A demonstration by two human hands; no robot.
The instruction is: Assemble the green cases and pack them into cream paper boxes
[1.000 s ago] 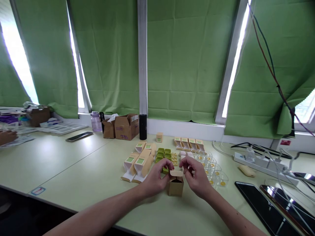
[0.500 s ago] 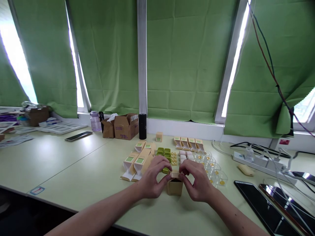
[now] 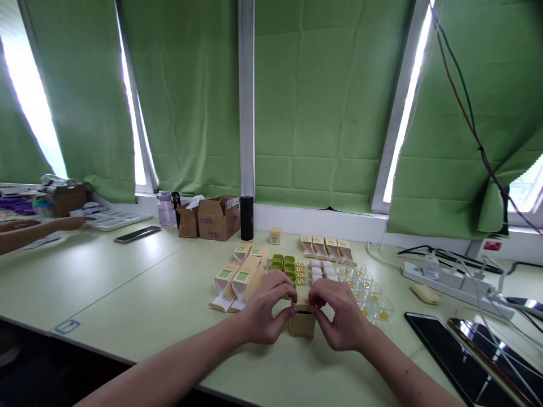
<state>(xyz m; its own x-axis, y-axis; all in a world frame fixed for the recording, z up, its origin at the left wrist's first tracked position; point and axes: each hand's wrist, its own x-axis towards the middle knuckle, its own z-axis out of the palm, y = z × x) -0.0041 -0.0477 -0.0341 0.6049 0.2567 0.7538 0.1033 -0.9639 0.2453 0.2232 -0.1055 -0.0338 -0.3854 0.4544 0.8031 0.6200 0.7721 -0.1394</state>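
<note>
1. Head view, grip: left hand (image 3: 268, 312) has thumb and fingers closed on the left end of the lid flap (image 3: 302, 308); right hand (image 3: 338, 314) pinches its right end. Fingertip gaps nearly nil; exact contact partly hidden by fingers.
2. Head view, box: small brown box (image 3: 302, 326) is between the hands, directly below the grip, base on the table (image 3: 148, 311). Upright, top up, one plain side facing the wearer. Looks near cube-shaped; can't tell a long axis. Flap runs crosswise between the hands, its edge toward the wearer; dark slit beneath it, top not fully closed.
3. Head view, left of grip: window-label boxes (image 3: 241, 277) lying with open ends toward the wearer.
4. Head view, beyond grip: green tubs (image 3: 289, 267), tiny yellow pieces (image 3: 300, 275), pale pink pieces (image 3: 315, 271); farther, a row of four boxes (image 3: 326, 249) and one upright box (image 3: 275, 236).
5. Head view, right of grip: clear cups (image 3: 384, 309) with yellow centres; farther right, dark tablet (image 3: 449, 350).
6. Head view, far left of grip: another person's hand (image 3: 72, 223) at a white tray (image 3: 114, 220).
</note>
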